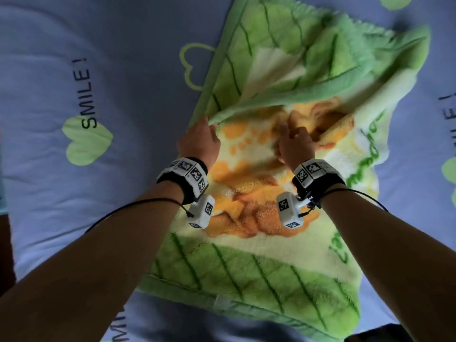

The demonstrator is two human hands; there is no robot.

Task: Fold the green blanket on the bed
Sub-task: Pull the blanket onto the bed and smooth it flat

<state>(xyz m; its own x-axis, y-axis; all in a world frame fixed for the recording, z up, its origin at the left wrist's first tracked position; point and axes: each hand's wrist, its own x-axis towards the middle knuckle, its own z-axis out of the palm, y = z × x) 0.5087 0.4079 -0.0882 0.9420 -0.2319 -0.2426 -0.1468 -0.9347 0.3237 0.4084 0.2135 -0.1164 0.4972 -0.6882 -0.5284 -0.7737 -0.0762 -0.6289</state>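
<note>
One blanket (259, 248), green leaf border with an orange-and-cream print in the middle, lies on the bed (123, 58) in front of me, its near edge toward me. Its far part is lifted and doubled back over the middle, blurred at the upper right.

My left hand (199, 141) is closed on the folded green edge at the blanket's left side, fingers pinching the cloth. My right hand (294, 144) rests on the orange print under the raised flap, fingers curled and bunching the pile (whether it truly grips a layer, I cannot tell). The two hands are apart, left near the blanket's edge, right near its centre.

Writing: the sheet reads "SMILE !" beside a green heart (86, 144) on the left; a second, cut-off copy of the same lettering shows at the right edge. Green script runs along the blanket's right side, not legible. A small white tag (222, 302) sits at the near hem, blank as far as I can see.

Count: two wristbands (183, 176) with black-and-white square markers, one per wrist, each with a white marker block hanging below and a black cable.
</note>
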